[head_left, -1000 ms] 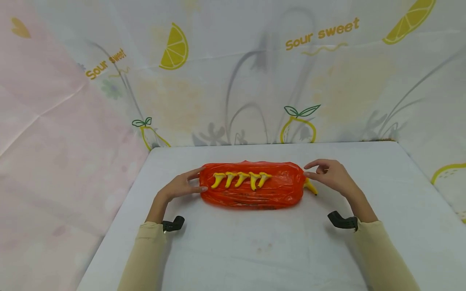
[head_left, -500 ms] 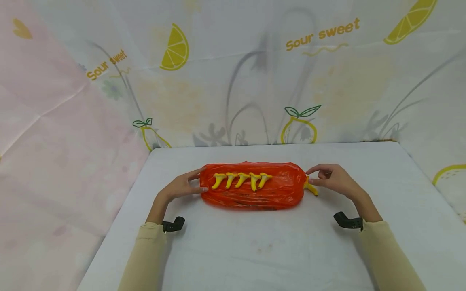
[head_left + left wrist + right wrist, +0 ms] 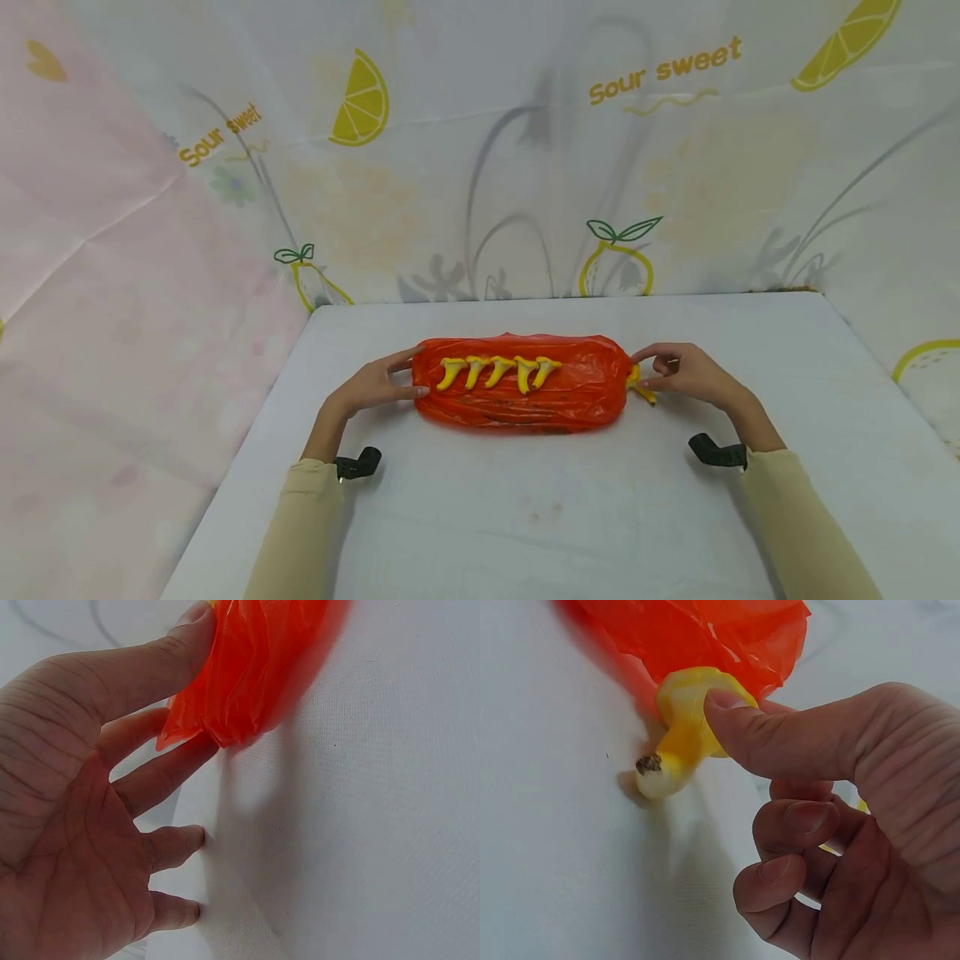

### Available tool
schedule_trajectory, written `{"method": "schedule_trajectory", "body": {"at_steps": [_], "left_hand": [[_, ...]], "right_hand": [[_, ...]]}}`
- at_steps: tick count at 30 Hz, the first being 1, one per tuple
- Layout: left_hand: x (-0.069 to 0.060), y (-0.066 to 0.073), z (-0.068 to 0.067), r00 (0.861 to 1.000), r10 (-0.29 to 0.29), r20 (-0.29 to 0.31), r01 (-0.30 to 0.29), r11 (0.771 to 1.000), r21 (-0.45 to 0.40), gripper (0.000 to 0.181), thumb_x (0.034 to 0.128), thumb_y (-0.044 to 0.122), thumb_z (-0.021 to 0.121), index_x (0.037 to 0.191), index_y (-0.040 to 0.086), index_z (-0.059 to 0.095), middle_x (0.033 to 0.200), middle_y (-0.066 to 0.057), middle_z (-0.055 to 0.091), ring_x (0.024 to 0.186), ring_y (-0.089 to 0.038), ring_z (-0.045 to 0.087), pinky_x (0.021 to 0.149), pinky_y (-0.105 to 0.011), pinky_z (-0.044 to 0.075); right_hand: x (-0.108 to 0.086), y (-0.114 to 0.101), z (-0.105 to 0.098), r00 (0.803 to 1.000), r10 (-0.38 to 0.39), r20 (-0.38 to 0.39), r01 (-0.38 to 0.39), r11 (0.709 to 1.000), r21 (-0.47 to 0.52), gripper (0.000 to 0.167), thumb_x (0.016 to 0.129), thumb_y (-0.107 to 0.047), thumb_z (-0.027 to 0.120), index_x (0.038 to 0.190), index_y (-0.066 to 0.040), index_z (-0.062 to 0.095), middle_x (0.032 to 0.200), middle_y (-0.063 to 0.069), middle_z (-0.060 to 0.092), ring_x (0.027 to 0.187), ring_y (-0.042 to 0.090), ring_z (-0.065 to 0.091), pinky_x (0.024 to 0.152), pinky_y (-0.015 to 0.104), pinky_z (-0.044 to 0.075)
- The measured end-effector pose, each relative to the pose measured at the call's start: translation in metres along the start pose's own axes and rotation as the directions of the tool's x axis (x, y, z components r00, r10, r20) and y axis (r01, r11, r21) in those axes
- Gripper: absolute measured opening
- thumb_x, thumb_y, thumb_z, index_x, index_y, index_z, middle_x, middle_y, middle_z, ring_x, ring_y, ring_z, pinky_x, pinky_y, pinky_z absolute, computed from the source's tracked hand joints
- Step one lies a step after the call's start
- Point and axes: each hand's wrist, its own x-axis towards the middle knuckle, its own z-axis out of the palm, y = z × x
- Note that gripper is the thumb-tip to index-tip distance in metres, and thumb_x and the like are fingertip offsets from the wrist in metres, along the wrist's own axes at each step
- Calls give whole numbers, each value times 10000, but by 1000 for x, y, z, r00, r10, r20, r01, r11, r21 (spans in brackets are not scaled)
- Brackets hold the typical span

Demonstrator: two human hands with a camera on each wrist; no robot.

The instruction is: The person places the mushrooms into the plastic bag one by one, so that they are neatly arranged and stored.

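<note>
A long red plastic bag (image 3: 577, 392), flat and wrinkled, lies across the table with several yellow mushrooms (image 3: 497, 371) in a row on top. My left hand (image 3: 369, 385) holds its left end; in the left wrist view, the thumb (image 3: 161, 664) is on the red plastic and fingertips are at its lower edge. At the right end, my right hand (image 3: 693, 372) pinches another yellow mushroom (image 3: 679, 746). The right thumb lies on its pale cap, and the index finger is mostly hidden behind. Its stem, dark at the tip, points down toward the table.
The white-covered table (image 3: 555, 517) ends at a printed curtain (image 3: 480, 167) with lemons and lettering. A pink cloth (image 3: 112, 292) hangs along the left side. Black wrist mounts (image 3: 717, 452) sit on both wrists.
My right hand has shifted slightly right and down, and its thumb has come onto the mushroom at the bag's right end. The left hand and bag look nearly unchanged.
</note>
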Motion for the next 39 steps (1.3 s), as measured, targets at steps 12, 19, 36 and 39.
{"method": "schedule_trajectory", "body": {"at_steps": [12, 19, 36, 39], "left_hand": [[0, 0, 1, 1000, 18, -4, -18, 1000, 2, 903, 803, 503, 771, 1553, 259, 332, 1502, -148, 434, 1398, -385, 337, 1026, -625, 379], [1, -1, 1, 1000, 14, -7, -14, 1000, -4, 903, 801, 504, 773, 1552, 264, 334, 1506, -147, 429, 1401, -386, 331, 1031, -630, 370], [0, -2, 0, 1000, 13, 2, -13, 1000, 3, 906, 812, 521, 754, 1559, 252, 316, 1503, -161, 428, 1398, -395, 328, 1037, -642, 354], [0, -1, 1, 1000, 14, 1, -14, 1000, 5, 910, 812, 524, 753, 1560, 250, 315, 1502, -164, 429, 1396, -399, 331, 1032, -640, 362]], "right_hand": [[-6, 7, -7, 998, -56, 8, 56, 998, -12, 210, 836, -107, 787, 1007, -37, 686, 689, 0, 415, 673, 167, 434, 575, 269, 350], [-14, 11, -11, 995, -102, 22, 102, 995, -5, 176, 837, -78, 781, 975, -46, 677, 689, -24, 405, 649, 131, 436, 585, 259, 364], [-34, 3, -28, 997, -28, -72, 27, 1000, -14, 161, 853, -99, 771, 977, -66, 674, 715, 22, 437, 657, 169, 477, 564, 278, 375], [-35, -2, -30, 996, -31, -88, 31, 1000, -6, 168, 861, -114, 767, 982, -57, 666, 736, 37, 444, 677, 178, 491, 573, 282, 385]]}}
